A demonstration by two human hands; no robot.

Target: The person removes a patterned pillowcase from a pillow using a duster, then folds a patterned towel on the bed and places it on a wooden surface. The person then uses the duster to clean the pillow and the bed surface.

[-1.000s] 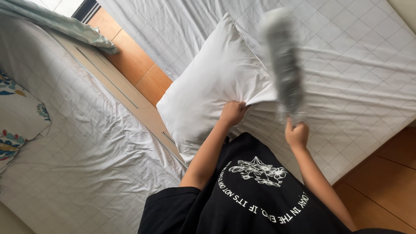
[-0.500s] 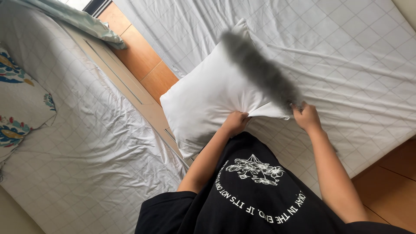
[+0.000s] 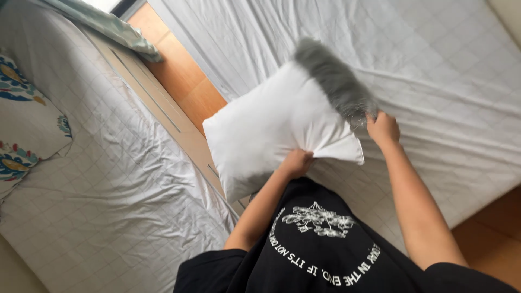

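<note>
**Q:** Pillow situation, anyone able to break down who's holding what?

**A:** Sure. White pillow is up off the bed, held out in front of the person's chest and tilted, with one corner pointing down toward the gap between the two beds. The left hand has its fingers closed, pinching the pillow's lower edge, and you can see the fabric bunch up into folds right where it's grabbed.

**Q:** And the other hand?

**A:** The right hand is curled tight around the end of a grey fluffy duster. The duster lies across the pillow's upper right side, touching it, and it's motion-blurred so the fine detail is mush.

**Q:** What's around them?

**A:** Behind the pillow is a bed with a white quilted sheet, wrinkled in long creases. On the left there's a second bed with the same sort of white quilted cover, pretty rumpled too. A pillow with a blue and orange leafy pattern sits at its far left edge, well apart from the hands. Wooden floor shows in the strip between the beds, and a pale green patterned fabric hangs over the top left corner. The person's wearing a black t-shirt with a white print.
</note>
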